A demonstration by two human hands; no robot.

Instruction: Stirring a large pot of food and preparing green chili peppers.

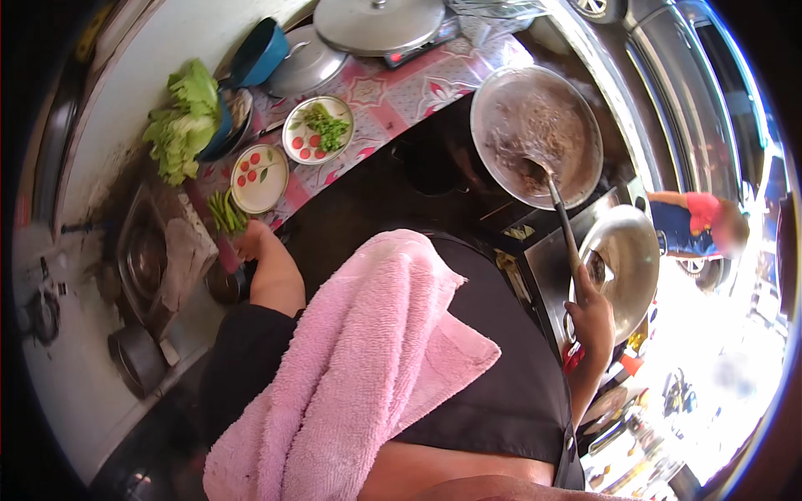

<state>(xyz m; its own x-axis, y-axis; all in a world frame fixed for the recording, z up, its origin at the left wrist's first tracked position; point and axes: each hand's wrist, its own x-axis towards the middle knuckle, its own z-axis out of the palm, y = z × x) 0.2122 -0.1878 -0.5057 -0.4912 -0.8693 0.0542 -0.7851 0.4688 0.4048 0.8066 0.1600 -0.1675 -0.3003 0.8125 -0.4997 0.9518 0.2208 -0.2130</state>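
Observation:
My right hand (591,316) is closed around the long handle of a ladle (564,219). The ladle's bowl dips into a wide metal pot (477,147) of brown, steaming broth (548,119). At the left corner of the table, my left hand (250,240) is beside a bunch of long green pods (227,211); its fingers are partly hidden, so a grip on them is unclear. Just beyond lies a white plate (263,199) printed with red fruit. A similar plate (338,108) bears chopped green herbs (322,123), with a knife (270,129) next to it.
Leafy lettuce (182,119), a blue pan (260,53) and metal lids (307,66) stand along the wall. A sink (144,250) is at left. By my right hand sits a shiny metal basin (633,269). A person (698,219) and a vehicle (677,94) are outside. A pink towel (351,376) hangs over me.

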